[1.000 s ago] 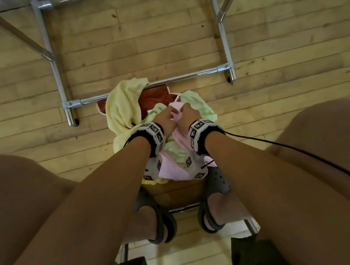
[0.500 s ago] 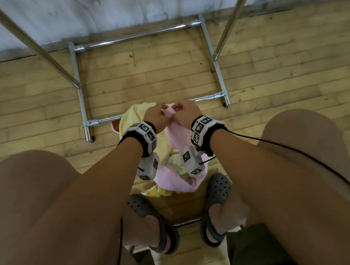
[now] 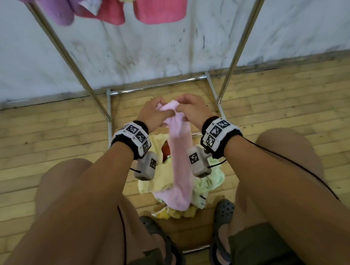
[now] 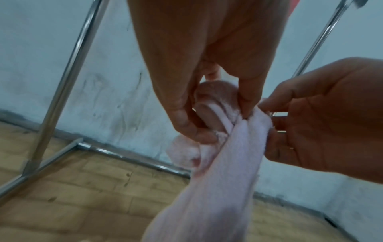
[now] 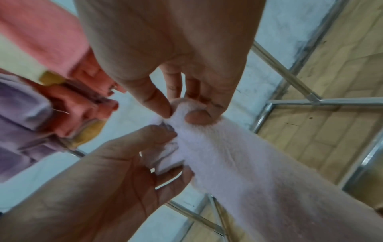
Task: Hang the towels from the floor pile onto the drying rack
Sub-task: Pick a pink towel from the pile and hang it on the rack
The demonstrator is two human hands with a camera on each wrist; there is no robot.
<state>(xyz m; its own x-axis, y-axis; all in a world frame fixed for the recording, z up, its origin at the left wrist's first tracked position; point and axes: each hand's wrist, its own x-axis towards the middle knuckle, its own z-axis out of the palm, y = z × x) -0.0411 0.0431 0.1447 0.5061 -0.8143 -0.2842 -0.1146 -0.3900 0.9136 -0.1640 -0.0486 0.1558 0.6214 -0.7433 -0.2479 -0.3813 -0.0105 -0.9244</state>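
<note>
Pink towel (image 3: 180, 153) hangs bunched above the floor pile (image 3: 206, 180); left hand (image 3: 153, 113) and right hand (image 3: 191, 111) both pinch its top edge before the drying rack (image 3: 238, 48).

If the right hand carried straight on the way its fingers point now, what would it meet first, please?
Most likely the left hand. The right hand pinches the bunched top of the pink towel, its fingertips aimed across at the left hand, which grips the same bunch right beside it. How far apart they are in depth is hard to judge.

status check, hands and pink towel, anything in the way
Left hand and right hand both pinch the pink towel at its top. Towel hangs bunched over the floor pile. Nothing blocking.
</note>
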